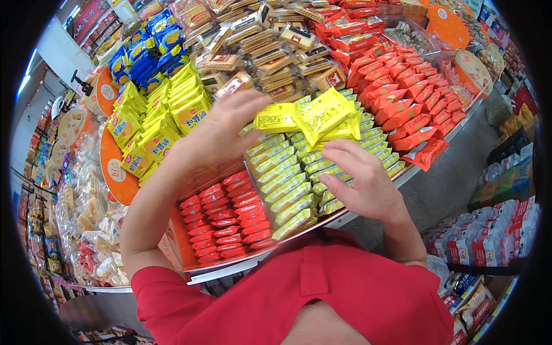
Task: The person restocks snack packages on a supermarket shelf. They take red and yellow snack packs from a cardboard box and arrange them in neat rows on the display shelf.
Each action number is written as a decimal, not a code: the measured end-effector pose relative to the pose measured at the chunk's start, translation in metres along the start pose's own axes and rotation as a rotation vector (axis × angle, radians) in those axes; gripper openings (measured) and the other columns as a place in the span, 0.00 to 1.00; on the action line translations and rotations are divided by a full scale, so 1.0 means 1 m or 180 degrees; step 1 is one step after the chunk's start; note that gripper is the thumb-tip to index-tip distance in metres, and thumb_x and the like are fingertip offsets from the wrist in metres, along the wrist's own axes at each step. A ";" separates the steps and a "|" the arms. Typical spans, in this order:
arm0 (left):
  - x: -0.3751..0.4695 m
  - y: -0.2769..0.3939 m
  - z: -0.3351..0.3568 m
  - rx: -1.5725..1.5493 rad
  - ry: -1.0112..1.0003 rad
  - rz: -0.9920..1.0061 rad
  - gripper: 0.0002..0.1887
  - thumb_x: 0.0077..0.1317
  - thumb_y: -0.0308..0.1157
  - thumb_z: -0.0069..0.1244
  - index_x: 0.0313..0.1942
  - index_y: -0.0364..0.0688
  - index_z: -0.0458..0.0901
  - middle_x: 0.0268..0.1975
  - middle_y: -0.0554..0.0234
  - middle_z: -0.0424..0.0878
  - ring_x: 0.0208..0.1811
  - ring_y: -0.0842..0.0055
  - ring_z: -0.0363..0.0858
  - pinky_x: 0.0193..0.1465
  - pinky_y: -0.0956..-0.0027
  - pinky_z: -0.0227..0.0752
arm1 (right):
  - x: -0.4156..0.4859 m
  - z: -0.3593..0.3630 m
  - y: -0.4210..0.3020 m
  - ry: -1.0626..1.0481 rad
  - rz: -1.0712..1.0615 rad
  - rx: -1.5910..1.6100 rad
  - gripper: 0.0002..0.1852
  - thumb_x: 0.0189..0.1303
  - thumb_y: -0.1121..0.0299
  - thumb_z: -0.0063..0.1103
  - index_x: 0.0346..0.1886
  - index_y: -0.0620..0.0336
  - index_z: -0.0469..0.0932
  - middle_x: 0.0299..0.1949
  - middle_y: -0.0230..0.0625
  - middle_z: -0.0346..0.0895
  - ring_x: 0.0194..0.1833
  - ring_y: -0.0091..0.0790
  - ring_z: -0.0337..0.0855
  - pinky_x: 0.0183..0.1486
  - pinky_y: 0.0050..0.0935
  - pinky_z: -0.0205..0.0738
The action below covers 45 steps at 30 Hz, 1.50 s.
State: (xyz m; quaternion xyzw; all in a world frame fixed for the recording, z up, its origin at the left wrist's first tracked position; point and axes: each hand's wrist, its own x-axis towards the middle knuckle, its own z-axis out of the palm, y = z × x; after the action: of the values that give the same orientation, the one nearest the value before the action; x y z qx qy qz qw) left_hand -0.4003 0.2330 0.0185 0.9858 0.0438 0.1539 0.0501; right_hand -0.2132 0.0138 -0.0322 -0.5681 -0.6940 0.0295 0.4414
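Observation:
Several loose yellow snack packets (325,114) lie in a small pile on top of rows of green-and-white packets (282,172). My left hand (228,125) is at the left end of this pile, its fingers spread beside a flat yellow packet (276,117); whether they touch it I cannot tell. On the right, my right hand (362,179) hovers over the green rows just below the pile, thumb and fingers apart and nothing between them. Stacked yellow packets (189,103) stand in a compartment left of my left hand. Red packets (228,215) fill the compartment below my left forearm.
Wrapped biscuits (276,56) are heaped at the back, beside blue packets (148,47). Orange-red packets (405,90) stand in rows at the right. Orange display boards (114,170) rise at the left edge. Packs of bottles (478,237) stand beyond the aisle at the lower right.

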 end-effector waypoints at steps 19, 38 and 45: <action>0.015 -0.015 0.027 -0.3054 0.0679 -0.2104 0.14 0.69 0.34 0.50 0.49 0.33 0.79 0.35 0.68 0.83 0.34 0.84 0.80 0.34 0.77 0.72 | 0.033 -0.015 0.044 -0.0312 0.0471 -0.1413 0.27 0.48 0.72 0.67 0.54 0.69 0.70 0.50 0.51 0.68 0.51 0.52 0.70 0.58 0.43 0.65; -0.001 -0.005 0.022 -0.4560 0.0735 -0.2376 0.18 0.58 0.16 0.43 0.51 0.27 0.74 0.46 0.52 0.82 0.44 0.71 0.83 0.50 0.68 0.78 | 0.032 -0.017 0.046 0.1801 0.0320 -0.0745 0.13 0.66 0.68 0.57 0.48 0.69 0.76 0.36 0.43 0.81 0.32 0.32 0.81 0.36 0.27 0.74; -0.002 -0.005 0.024 -0.4570 0.0585 -0.2256 0.19 0.58 0.18 0.47 0.52 0.26 0.73 0.48 0.51 0.82 0.47 0.71 0.83 0.54 0.66 0.77 | 0.028 -0.024 0.035 0.1441 0.1225 0.1352 0.11 0.66 0.68 0.57 0.43 0.68 0.77 0.27 0.28 0.76 0.27 0.17 0.73 0.28 0.22 0.68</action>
State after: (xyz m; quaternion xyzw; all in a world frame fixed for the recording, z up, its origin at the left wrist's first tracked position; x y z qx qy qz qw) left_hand -0.3956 0.2357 -0.0055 0.6239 0.2483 0.2000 0.7135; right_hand -0.1703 0.0380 -0.0202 -0.5761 -0.4376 0.1290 0.6783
